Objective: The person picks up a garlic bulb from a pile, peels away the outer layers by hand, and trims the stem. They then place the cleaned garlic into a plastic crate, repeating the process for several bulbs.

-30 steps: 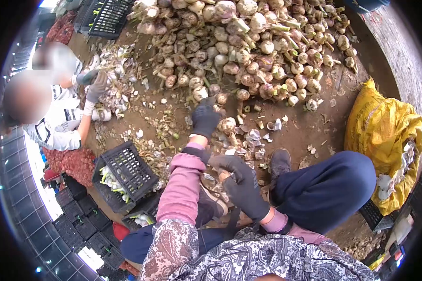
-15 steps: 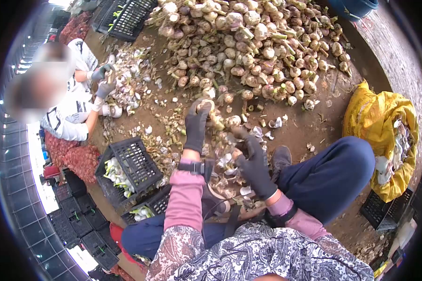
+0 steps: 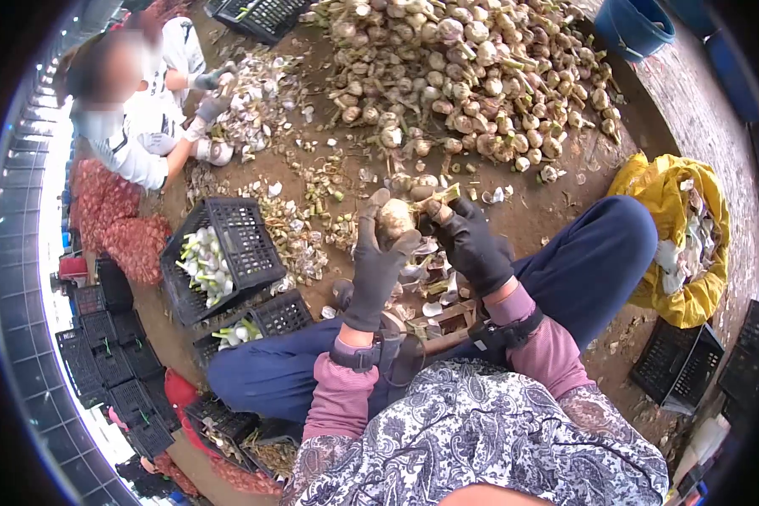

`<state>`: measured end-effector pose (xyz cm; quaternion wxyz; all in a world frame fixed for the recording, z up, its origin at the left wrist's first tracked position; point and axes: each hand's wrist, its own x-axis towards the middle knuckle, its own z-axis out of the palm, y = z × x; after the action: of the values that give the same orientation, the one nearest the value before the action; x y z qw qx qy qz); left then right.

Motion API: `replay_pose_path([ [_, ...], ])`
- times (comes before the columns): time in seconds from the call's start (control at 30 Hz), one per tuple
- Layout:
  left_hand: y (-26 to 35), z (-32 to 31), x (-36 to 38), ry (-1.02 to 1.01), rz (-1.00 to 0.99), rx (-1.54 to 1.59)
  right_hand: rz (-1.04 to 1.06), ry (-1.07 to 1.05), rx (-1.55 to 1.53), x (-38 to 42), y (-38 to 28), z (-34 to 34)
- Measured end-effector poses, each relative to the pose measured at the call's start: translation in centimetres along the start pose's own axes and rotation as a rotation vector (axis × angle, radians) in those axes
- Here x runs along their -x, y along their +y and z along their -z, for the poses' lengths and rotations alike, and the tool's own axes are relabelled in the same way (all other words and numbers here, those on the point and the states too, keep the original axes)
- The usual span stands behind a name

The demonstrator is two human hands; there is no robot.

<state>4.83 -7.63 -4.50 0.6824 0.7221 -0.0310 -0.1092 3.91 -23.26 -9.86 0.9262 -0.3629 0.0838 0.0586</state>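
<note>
A garlic bulb [image 3: 395, 218] with a stem is held up between my two gloved hands. Around the bulb from the left and below, the thumb and fingers of my left hand [image 3: 379, 266] are closed. On the other side my right hand [image 3: 474, 249] pinches the stem end [image 3: 441, 197], which points up and to the right. Whether a tool sits inside the right hand cannot be seen. Beyond the hands rises a big heap of unpeeled garlic [image 3: 481, 76]. Loose skins and cut stems [image 3: 434, 295] lie on the ground below.
At left, a black crate [image 3: 236, 244] holds trimmed white garlic, with a second crate [image 3: 266, 319] beside my knee. A co-worker [image 3: 143, 118] sits upper left. Red mesh sacks [image 3: 135, 244] lie behind. On the right are a yellow sack [image 3: 708, 287], a black crate [image 3: 679, 367] and a blue bucket [image 3: 637, 29].
My left hand has come down from near the heap with a garlic bulb. My right hand has risen to meet it and now grips the stem. The camera view has shifted.
</note>
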Motion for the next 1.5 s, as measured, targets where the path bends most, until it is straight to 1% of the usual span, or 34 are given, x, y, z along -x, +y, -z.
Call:
replay_pose_path([
  [0.03, -0.4, 0.6, 0.2, 0.047, -0.149, -0.281, -0.022, -0.040, -0.048, 0.2, 0.2, -0.3],
  [0.13, -1.4, 1.4, 1.4, 0.117, -0.275, -0.315, 0.082, -0.153, 0.259, 1.4, -1.6, -3.6],
  [0.17, -1.3, 1.4, 1.7, 0.142, -0.318, -0.333, 0.035, -0.165, 0.096, 1.7, -1.1, -4.0],
  [0.27, -0.6, 1.3, 2.7, 0.205, -0.433, -0.428, -0.047, -0.120, 0.148, 2.2, -1.1, -4.9],
  [0.3, -0.5, 1.3, 3.0, 0.207, -0.428, -0.405, -0.046, -0.141, 0.185, 2.4, -1.4, -5.1],
  [0.4, -0.2, 1.7, 3.4, 0.177, -0.467, -0.497, -0.051, -0.196, 0.277, 2.8, -2.5, -5.2],
  [0.47, 0.2, 1.7, 3.7, 0.188, -0.392, -0.383, -0.059, -0.228, 0.312, 2.6, -2.1, -4.5],
  [0.57, 0.1, 1.9, 4.1, 0.202, -0.328, -0.253, -0.066, -0.183, 0.270, 2.7, -0.8, -3.9],
  [0.63, 0.1, 2.0, 4.3, 0.210, -0.324, -0.208, 0.094, -0.218, 0.414, 2.4, 0.0, -3.0],
  [0.7, 0.3, 2.1, 4.5, 0.213, -0.336, -0.193, 0.132, -0.201, 0.414, 2.8, -0.8, -4.5],
  [0.77, 0.3, 2.1, 4.5, 0.225, -0.409, -0.289, 0.052, -0.136, 0.275, 3.6, -1.9, -7.0],
  [0.8, 0.4, 2.2, 4.4, 0.232, -0.447, -0.337, 0.101, -0.159, 0.376, 3.5, -1.8, -6.3],
  [0.87, 1.1, 2.3, 4.8, 0.212, -0.396, -0.276, 0.198, -0.209, 0.576, 2.9, -0.8, -4.2],
  [0.9, 1.6, 2.2, 5.1, 0.202, -0.368, -0.245, 0.262, -0.195, 0.635, 2.7, -0.1, -3.9],
  [0.97, 2.8, 1.8, 5.4, 0.201, -0.273, 0.046, 0.392, -0.168, 0.756, 2.4, 0.7, -3.5],
  [1.0, 3.1, 1.7, 5.5, 0.201, -0.224, 0.192, 0.412, -0.149, 0.888, 2.9, -0.3, -4.7],
  [1.07, 2.5, 2.9, 5.2, 0.084, -0.055, 0.448, 0.448, -0.111, 1.148, 4.1, -2.3, -6.7],
  [1.1, 2.1, 3.5, 5.0, 0.025, 0.032, 0.573, 0.520, -0.105, 1.228, 4.0, -2.1, -6.9],
  [1.17, 1.2, 4.0, 4.9, -0.022, 0.216, 0.805, 0.669, -0.091, 1.384, 3.8, -1.5, -7.0],
  [1.2, 0.7, 4.2, 4.8, -0.048, 0.308, 0.920, 0.660, -0.102, 1.440, 3.9, -1.2, -7.1],
  [1.23, 0.0, 4.4, 4.7, -0.076, 0.261, 0.885, 0.651, -0.112, 1.496, 4.2, -0.9, -7.1],
  [1.27, -0.7, 4.4, 4.7, 0.005, 0.187, 0.711, 0.639, -0.121, 1.554, 4.5, -0.7, -7.0],
  [1.3, -1.5, 4.3, 4.7, 0.086, 0.117, 0.536, 0.589, -0.175, 1.670, 4.8, -0.8, -7.1],
  [1.33, -2.6, 4.3, 4.7, 0.164, 0.046, 0.360, 0.659, -0.218, 1.669, 4.9, -0.8, -7.1],
  [1.37, -2.1, 3.9, 4.1, 0.235, -0.186, 0.070, 0.729, -0.260, 1.666, 4.8, -0.9, -7.2],
  [1.4, -1.5, 4.2, 4.2, 0.130, -0.052, 0.240, 0.800, -0.302, 1.661, 4.7, -1.2, -7.4],
  [1.43, -0.8, 4.7, 4.5, 0.023, 0.083, 0.410, 0.761, -0.314, 1.574, 4.5, -1.8, -7.5],
  [1.47, 0.7, 4.7, 4.7, -0.085, 0.216, 0.579, 0.695, -0.303, 1.385, 4.4, -1.7, -7.3],
  [1.5, 0.2, 4.8, 5.0, -0.056, 0.296, 0.666, 0.627, -0.292, 1.198, 4.1, -1.3, -7.1],
])
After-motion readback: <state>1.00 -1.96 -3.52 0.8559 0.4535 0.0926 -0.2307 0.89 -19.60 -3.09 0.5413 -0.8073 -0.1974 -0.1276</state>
